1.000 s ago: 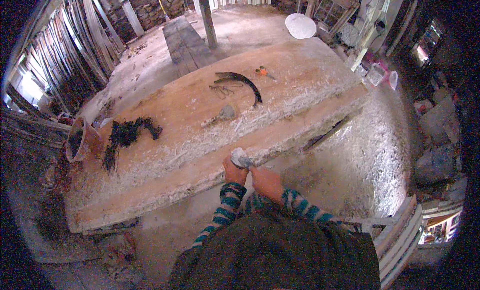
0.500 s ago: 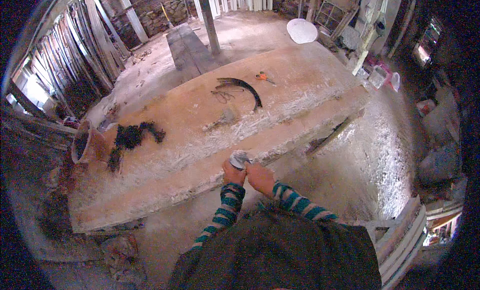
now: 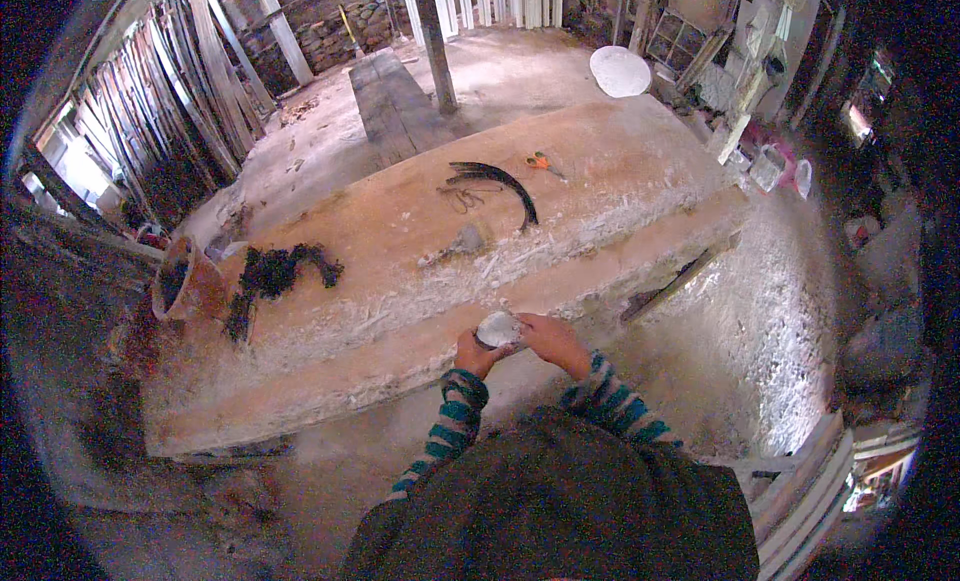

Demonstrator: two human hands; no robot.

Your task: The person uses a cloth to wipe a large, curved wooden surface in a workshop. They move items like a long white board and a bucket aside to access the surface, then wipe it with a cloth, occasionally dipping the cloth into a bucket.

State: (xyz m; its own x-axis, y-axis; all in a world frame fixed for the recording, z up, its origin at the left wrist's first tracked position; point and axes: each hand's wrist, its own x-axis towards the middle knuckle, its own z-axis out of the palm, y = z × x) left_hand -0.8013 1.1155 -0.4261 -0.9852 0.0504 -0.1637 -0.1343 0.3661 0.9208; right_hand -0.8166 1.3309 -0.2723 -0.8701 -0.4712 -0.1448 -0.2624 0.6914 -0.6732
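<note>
A whitish, rounded piece (image 3: 498,330), small enough for a palm, is between my hands above the near edge of the wide wooden worktable (image 3: 400,206). I cannot make out exactly what it is. My left hand (image 3: 478,357) curls around its left and lower side. From the right, my right hand (image 3: 556,343) grips its edge with the fingertips, the back of the hand turned up. The fingers' undersides are hidden. Beyond my hands, a small grey lump (image 3: 467,239) lies on the powdery tabletop.
A curved bundle of black strands (image 3: 510,186), orange-handled scissors (image 3: 543,164) and a dark fibrous tangle (image 3: 275,273) lie on the table. A tilted clay-coloured pot (image 3: 195,281) stands at its left end. A post (image 3: 436,51), a plank bench (image 3: 395,96) and a white disc (image 3: 620,72) are beyond.
My right hand has shifted right and its fingers have spread along the piece's edge. More of the piece's pale, rounded top shows now. The whole view has shifted slightly.
</note>
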